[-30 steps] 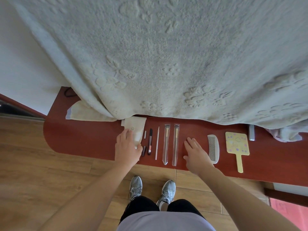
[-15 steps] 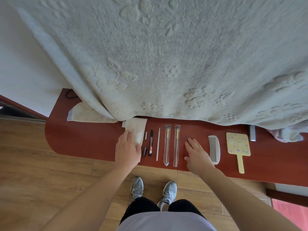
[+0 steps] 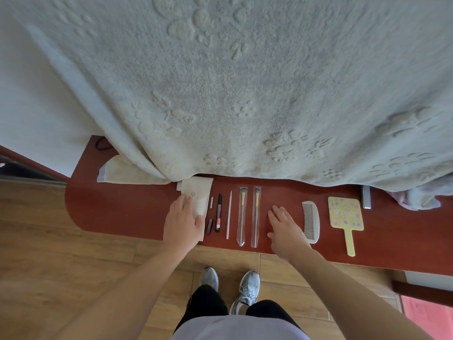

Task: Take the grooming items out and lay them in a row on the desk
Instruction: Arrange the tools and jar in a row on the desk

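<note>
Now the left hand presses the pouch, right hand flat on desk.

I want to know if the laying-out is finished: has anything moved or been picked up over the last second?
Nothing visibly changed. The left hand still rests flat on the white pouch, and the right hand stays open on the desk between the bagged brushes and the comb. The pen, thin stick and mirror lie in the same row.
</note>
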